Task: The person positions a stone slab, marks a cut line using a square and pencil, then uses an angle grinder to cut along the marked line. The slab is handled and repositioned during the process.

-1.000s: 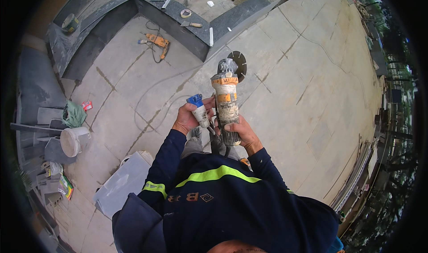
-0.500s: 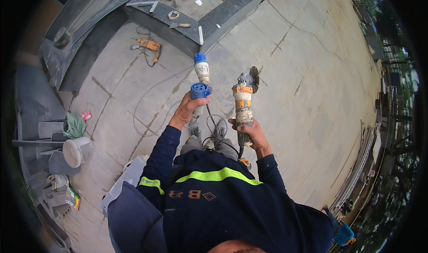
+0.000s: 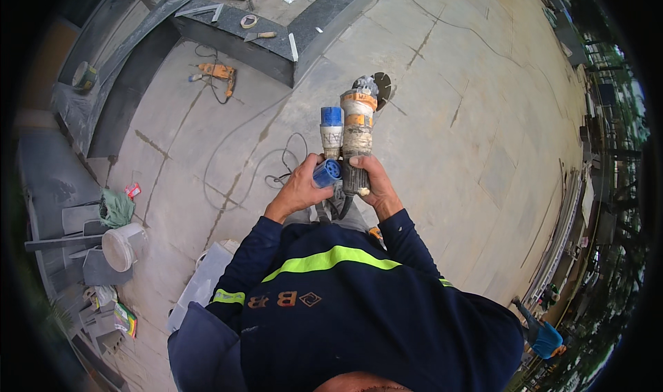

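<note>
My left hand (image 3: pixel 298 192) is closed around a blue power socket connector (image 3: pixel 327 174), whose holed face points up and right. Just beyond it stands a blue-and-white power plug (image 3: pixel 332 126), blue end away from me; its lower end is hidden by the hand and socket, so I cannot tell how it is gripped. My right hand (image 3: pixel 378 186) wraps the dark rear end of an angle grinder (image 3: pixel 357 133), with an orange collar and a dusty pale body. A cutting disc (image 3: pixel 382 92) sits at its far end. Grinder and plug are side by side.
An orange power drill (image 3: pixel 217 71) lies on the paved floor, beside a low dark stone ledge (image 3: pixel 269 64) bearing a trowel (image 3: pixel 260 36) and tape roll (image 3: pixel 248 21). A white bucket (image 3: pixel 123 247) stands left. Another person (image 3: pixel 544 338) is at lower right. Loose cable loops near my feet.
My right hand has brought the grinder leftward, close to the left hand. The socket has come lower and tilted, and the plug now stands beside the grinder.
</note>
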`<state>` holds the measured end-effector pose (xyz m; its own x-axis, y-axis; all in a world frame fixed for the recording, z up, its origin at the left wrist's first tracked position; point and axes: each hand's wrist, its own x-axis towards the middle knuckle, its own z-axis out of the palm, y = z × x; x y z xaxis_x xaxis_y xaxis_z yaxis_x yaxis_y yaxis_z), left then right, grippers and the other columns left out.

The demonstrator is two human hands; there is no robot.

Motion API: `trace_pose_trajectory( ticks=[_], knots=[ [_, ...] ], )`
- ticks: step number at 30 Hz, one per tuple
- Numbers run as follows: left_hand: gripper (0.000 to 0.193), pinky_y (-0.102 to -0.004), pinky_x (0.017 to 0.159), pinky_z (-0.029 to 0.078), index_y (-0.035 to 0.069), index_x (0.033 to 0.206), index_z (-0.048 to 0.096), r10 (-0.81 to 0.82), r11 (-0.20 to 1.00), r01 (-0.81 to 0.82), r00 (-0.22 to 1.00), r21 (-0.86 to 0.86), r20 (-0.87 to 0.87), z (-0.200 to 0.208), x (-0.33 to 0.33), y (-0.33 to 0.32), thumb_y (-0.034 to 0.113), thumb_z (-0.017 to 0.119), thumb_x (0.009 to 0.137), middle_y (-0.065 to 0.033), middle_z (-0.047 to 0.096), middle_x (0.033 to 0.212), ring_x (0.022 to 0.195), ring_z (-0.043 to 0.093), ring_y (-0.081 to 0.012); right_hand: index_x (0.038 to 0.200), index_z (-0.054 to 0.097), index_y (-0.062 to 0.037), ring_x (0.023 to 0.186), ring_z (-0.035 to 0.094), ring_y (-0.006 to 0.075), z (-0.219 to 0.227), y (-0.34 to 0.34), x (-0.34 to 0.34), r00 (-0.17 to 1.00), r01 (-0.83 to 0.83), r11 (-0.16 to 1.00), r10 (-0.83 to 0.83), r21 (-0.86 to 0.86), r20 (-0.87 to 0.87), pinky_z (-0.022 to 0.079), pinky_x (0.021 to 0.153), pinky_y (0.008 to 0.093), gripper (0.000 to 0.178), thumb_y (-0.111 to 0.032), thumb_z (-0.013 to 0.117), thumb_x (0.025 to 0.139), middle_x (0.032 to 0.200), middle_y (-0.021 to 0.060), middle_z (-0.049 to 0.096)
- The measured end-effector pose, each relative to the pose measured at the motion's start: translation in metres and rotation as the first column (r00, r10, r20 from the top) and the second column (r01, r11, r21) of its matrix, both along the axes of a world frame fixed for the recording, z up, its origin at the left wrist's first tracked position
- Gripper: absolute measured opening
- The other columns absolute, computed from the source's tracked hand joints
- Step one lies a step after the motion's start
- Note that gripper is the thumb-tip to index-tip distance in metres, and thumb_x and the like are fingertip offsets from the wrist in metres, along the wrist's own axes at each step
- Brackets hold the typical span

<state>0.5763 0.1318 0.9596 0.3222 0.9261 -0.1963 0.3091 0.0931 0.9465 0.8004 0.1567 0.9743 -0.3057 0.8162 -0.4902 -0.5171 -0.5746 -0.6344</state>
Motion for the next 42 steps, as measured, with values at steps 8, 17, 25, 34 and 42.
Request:
trace_pose_trajectory(
  ticks=[8, 17, 25, 34, 42],
  knots=[
    [0.073, -0.0419, 0.092, 0.058, 0.001, 0.145, 0.05, 0.013, 0.996, -0.005, 0.996, -0.093, 0.088, -0.002, -0.036, -0.01, 0.039, 0.088, 0.096, -0.014, 0.074, 0.113, 0.106, 0.075, -0.0297, 0.139, 0.059, 0.0078, 0.113, 0.075, 0.0289, -0.001, -0.005, -0.004, 1.0, -0.011, 1.0, 0.011, 0.004, -0.011, 0.065, 0.099, 0.0447, 0.052, -0.016, 0.073, 0.095, 0.123, 0.018, 0.073],
    [0.078, -0.0414, 0.105, 0.054, 0.002, 0.156, 0.045, 0.26, 0.965, -0.256, 0.961, -0.053, 0.093, -0.023, -0.057, -0.01, 0.048, 0.079, 0.102, -0.0209, 0.07, 0.13, 0.124, 0.068, -0.0296, 0.137, 0.057, 0.0064, 0.093, 0.076, 0.0264, 0.009, -0.014, 0.008, 0.996, -0.089, 0.996, 0.09, 0.022, -0.017, 0.066, 0.082, 0.0377, 0.052, -0.019, 0.072, 0.093, 0.112, 0.0201, 0.072],
    [0.068, -0.0437, 0.113, 0.052, 0.006, 0.152, 0.061, -0.084, 0.996, 0.08, 0.993, -0.049, -0.082, 0.011, -0.126, 0.032, 0.021, 0.079, 0.088, -0.0189, 0.073, 0.14, 0.129, 0.071, -0.0336, 0.134, 0.058, 0.004, 0.081, 0.074, 0.0213, 0.051, -0.02, 0.027, 0.948, -0.298, 0.954, 0.294, 0.017, 0.118, 0.065, 0.067, 0.0315, 0.053, -0.02, 0.074, 0.089, 0.099, 0.0178, 0.073],
    [0.071, -0.0443, 0.109, 0.056, 0.009, 0.146, 0.07, -0.536, 0.844, 0.51, 0.805, -0.165, -0.253, 0.057, -0.124, 0.07, 0.019, 0.077, 0.076, -0.0185, 0.078, 0.134, 0.122, 0.074, -0.0388, 0.138, 0.056, 0.0037, 0.083, 0.072, 0.0226, 0.046, -0.004, 0.049, 0.89, -0.437, 0.893, 0.447, -0.109, 0.095, 0.061, 0.074, 0.0352, 0.058, -0.017, 0.075, 0.087, 0.104, 0.0155, 0.071],
    [0.07, -0.0435, 0.106, 0.057, 0.011, 0.146, 0.072, -0.52, 0.853, 0.498, 0.837, -0.159, -0.168, 0.037, -0.115, 0.066, 0.018, 0.074, 0.076, -0.0193, 0.078, 0.132, 0.116, 0.076, -0.0375, 0.142, 0.055, 0.0044, 0.083, 0.071, 0.019, 0.038, -0.002, 0.053, 0.9, -0.435, 0.888, 0.431, -0.152, -0.058, 0.061, 0.074, 0.0317, 0.063, -0.013, 0.075, 0.085, 0.109, 0.0149, 0.071]
  ],
)
